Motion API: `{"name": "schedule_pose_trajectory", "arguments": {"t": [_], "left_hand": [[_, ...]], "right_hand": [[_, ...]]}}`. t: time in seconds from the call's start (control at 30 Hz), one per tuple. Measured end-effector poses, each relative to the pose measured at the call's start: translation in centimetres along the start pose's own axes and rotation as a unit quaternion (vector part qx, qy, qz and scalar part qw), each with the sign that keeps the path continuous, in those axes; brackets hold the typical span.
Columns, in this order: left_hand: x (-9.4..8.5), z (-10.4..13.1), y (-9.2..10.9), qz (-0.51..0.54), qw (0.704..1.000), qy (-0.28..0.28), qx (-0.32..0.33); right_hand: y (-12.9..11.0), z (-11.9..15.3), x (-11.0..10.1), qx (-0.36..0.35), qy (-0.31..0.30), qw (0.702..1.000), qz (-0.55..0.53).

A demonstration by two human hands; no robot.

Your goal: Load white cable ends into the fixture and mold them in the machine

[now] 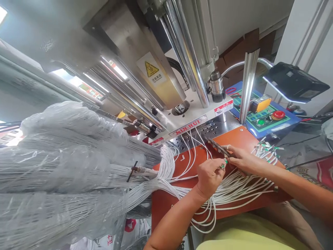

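My left hand (211,173) is closed on a small green-ended connector (222,167), close to the right hand. My right hand (240,159) grips a dark metal bar (218,147), its fingers around the near end. The bar points up and left toward the press; small parts sit along it. White cables (241,191) with green-tipped ends lie beneath both hands on the orange-brown table (234,137). Several cables run from under the press plate (191,125) toward the hands.
Plastic-wrapped cable bundles (52,166) fill the left side. A blue control box (275,121) with red and green buttons stands at the right. Beside it are a metal post (248,86) and a black lamp (295,83). Green-tipped cable ends (267,151) cluster at the table's right.
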State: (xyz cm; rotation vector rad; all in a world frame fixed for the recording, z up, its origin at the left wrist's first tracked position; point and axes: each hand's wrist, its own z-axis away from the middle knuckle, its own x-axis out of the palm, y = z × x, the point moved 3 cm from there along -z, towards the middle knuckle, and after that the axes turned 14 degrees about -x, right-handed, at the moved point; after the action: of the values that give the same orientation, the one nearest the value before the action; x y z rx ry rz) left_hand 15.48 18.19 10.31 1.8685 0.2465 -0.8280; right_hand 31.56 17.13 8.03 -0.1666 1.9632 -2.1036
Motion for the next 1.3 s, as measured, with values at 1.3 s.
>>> {"name": "schedule_pose_trajectory", "arguments": {"t": [1.3], "left_hand": [[-1.4,-2.3,-1.9,0.212,0.922,-0.215,-0.244]], "right_hand": [[0.4,0.0,0.2,-0.080,-0.032,0.968,0.237]]}}
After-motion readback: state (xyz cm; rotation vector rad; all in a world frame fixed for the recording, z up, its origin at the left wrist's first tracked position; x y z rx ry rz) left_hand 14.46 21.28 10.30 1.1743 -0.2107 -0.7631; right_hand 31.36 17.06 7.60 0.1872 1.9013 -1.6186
